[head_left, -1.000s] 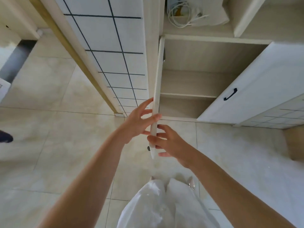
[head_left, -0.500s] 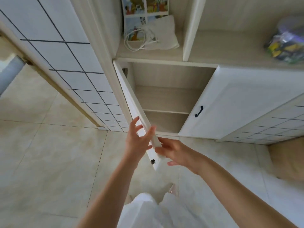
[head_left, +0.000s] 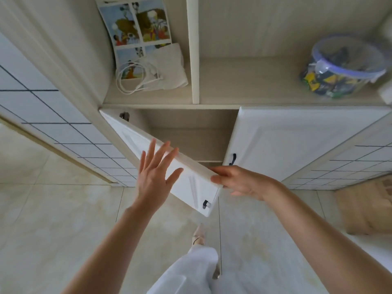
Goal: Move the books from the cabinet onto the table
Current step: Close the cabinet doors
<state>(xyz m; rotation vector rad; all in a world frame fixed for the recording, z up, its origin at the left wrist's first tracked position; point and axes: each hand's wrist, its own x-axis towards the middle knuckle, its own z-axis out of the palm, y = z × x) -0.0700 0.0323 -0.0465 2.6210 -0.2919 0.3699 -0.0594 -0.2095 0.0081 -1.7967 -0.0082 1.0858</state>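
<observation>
two hands meet the left door (head_left: 161, 158): left hand (head_left: 153, 177) flat on its front, fingers spread; right hand (head_left: 237, 180) pinches its free edge, fingers together. a picture book (head_left: 135, 32) leans in the open shelf (head_left: 148, 96) above, beside a cable (head_left: 135, 77)

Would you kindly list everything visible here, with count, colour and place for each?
White panelled left cabinet door: one, white, half open.
White panelled right cabinet door: one, white, shut, black handle.
Colourful picture book: one, multicoloured, upper left shelf.
Coiled white cable: one, white, in front of the book.
Folded white cloth: one, white, beside the cable.
Clear plastic tub with blue lid: one, upper right shelf.
Left hand: open, flat on left door.
Right hand: grip on left door's edge.
</observation>
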